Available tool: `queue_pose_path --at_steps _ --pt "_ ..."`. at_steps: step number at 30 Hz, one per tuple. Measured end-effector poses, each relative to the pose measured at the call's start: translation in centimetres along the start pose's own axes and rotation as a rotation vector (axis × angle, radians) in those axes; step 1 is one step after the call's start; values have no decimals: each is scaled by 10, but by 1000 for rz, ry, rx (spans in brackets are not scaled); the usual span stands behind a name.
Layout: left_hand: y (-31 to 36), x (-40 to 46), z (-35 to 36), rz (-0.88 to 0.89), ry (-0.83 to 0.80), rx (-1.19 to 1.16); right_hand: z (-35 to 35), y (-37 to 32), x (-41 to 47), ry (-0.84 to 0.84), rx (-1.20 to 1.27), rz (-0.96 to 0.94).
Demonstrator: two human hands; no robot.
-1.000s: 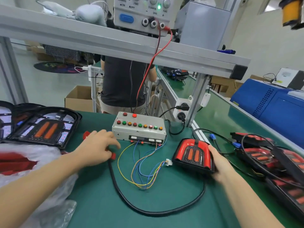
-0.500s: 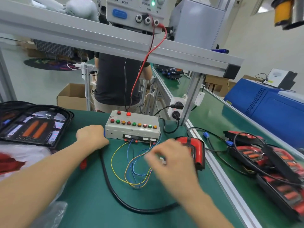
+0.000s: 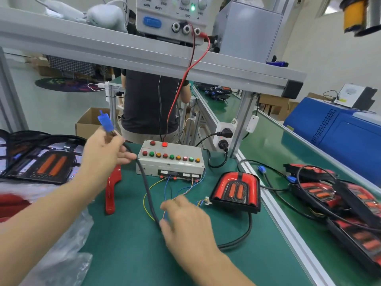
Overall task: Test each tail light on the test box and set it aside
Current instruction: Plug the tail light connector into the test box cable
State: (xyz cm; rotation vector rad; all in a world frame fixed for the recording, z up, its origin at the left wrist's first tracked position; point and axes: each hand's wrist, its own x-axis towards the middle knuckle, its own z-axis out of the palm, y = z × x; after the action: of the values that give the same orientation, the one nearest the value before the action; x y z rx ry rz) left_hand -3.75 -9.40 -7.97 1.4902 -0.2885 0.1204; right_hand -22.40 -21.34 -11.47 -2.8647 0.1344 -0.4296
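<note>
Electronics assembly workshop, testing station. Green mat-covered bench (image 3: 127, 250) running on as a long line behind. Aluminium-frame shelf (image 3: 144, 56) carrying a bench power supply (image 3: 171, 17), its green lamp glowing. Button-covered test box (image 3: 171, 159) sitting wired below. Tail lights (image 3: 334, 199) piling up at right; another worker (image 3: 148, 104) standing beyond; cardboard boxes (image 3: 88, 122) sitting on the floor.

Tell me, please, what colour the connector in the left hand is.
Blue connector, gripped by the left hand; head view.
</note>
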Motion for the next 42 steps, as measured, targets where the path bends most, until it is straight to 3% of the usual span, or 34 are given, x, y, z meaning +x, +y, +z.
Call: queue_pose_path --at_steps 4,6,10,14,17,19,24,27,32,37,42 --pt "2 -55 20 406 -214 28 -20 5 20 328 600 59" --pt "1 -72 35 622 -296 161 -32 6 26 402 742 -18" --pt "4 -89 65 672 -377 265 -42 13 29 537 649 -184" --pt "8 -86 82 696 -546 264 -48 40 21 652 519 -155" --pt "3 -63 90 354 -458 148 -57 68 8 745 368 -160" --pt "-8 -44 98 112 -390 234 -60 84 -2 813 249 -175" --pt "-37 -37 133 -363 -736 521 -52 101 -16 811 122 -213" --pt "-49 -37 149 -573 -712 466 -47 102 -26 768 134 -248" --pt "-56 -39 159 -543 -636 476 -55 111 -40 912 321 -160" --pt "-50 -35 157 -559 -761 625 -54 109 -41 891 351 -141" --pt "-47 -33 151 -637 -886 621 -50 110 -42 879 388 -112"
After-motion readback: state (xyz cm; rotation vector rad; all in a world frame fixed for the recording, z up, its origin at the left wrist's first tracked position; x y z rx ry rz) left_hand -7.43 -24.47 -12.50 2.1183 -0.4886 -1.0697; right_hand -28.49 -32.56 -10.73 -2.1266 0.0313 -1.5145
